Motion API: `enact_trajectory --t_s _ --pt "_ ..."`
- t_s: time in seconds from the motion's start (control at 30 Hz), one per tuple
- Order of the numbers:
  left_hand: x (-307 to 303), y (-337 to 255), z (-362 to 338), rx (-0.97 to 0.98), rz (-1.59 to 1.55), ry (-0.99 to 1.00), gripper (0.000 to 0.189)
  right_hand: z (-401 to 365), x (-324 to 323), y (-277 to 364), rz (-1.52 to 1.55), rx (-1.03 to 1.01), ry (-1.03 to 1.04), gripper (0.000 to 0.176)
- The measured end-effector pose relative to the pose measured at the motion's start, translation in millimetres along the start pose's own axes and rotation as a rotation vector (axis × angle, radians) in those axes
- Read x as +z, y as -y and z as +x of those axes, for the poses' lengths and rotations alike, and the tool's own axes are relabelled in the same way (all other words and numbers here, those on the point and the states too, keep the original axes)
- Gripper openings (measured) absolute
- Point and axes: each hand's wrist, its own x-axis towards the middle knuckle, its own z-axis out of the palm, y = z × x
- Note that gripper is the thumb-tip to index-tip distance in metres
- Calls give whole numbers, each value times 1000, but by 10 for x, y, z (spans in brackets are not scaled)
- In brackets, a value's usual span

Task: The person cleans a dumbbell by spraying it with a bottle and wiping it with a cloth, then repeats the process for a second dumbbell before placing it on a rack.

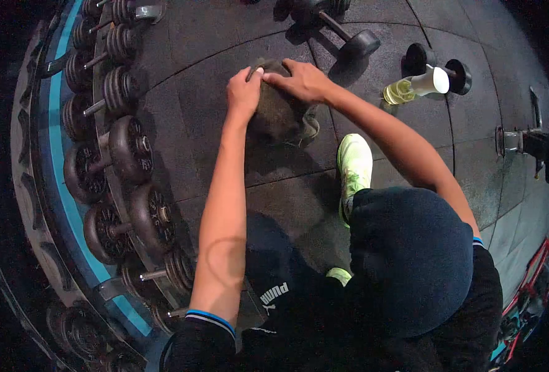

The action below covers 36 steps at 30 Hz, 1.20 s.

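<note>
A bunched, dark brownish cloth [279, 115] hangs from both hands over the rubber floor. My left hand [245, 94] pinches its upper left edge, the thumb on top. Close beside it, my right hand [302, 82] grips the top right of the same cloth, with the thumb pointing toward the left one. The lower part of the cloth droops in folds. To the right stands a spray bottle [405, 90] with yellow liquid and a white head, apart from both hands.
Along the left runs a rack with several dumbbells [132, 149]. A large dumbbell [336, 28] lies ahead on the floor, a smaller one [458, 77] behind the spray bottle. My light yellow-green shoe [355, 161] is below the right forearm. Metal equipment [522, 141] stands at the far right.
</note>
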Motion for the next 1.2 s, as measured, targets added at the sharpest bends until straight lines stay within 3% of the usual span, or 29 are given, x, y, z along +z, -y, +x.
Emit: enact_trajectory --t_s 0.07,0.1,0.2,0.3,0.4,0.53,0.67,0.73,0.83,0.9,1.0,1.13,1.2 --pt "-11 48 58 -196 -291 64 33 110 -102 -26 44 -47 87 70" --pt "-2 28 76 -307 -459 58 30 134 -61 26 51 25 34 65" --pt "2 22 223 -419 -317 37 33 148 -105 92 41 75 27 61" --pt "94 137 315 -375 -158 -70 31 93 -54 255 120 195 -120 58" --pt "173 392 361 -338 -286 -264 34 -317 333 496 -220 -274 -472 60" --pt "106 300 161 -74 -315 -277 37 -685 236 596 -370 -458 -392 64" --pt "53 141 -235 248 -20 -330 31 -666 218 388 -293 -611 -329 50" --pt "93 218 -507 207 -58 -237 28 -639 217 298 -272 -683 -335 39" --pt "166 394 -771 337 81 -275 39 -647 226 278 -227 -794 -420 22" --pt "200 546 -919 385 285 -357 45 -667 166 279 -193 -847 -353 20" --pt "78 547 -1165 429 372 -235 51 -772 141 275 -143 -875 -275 23" --pt "45 645 -1482 492 539 -186 42 -896 129 177 -154 -932 -200 30" --pt "55 652 -1571 603 536 -248 28 -965 102 109 -177 -958 -173 32"
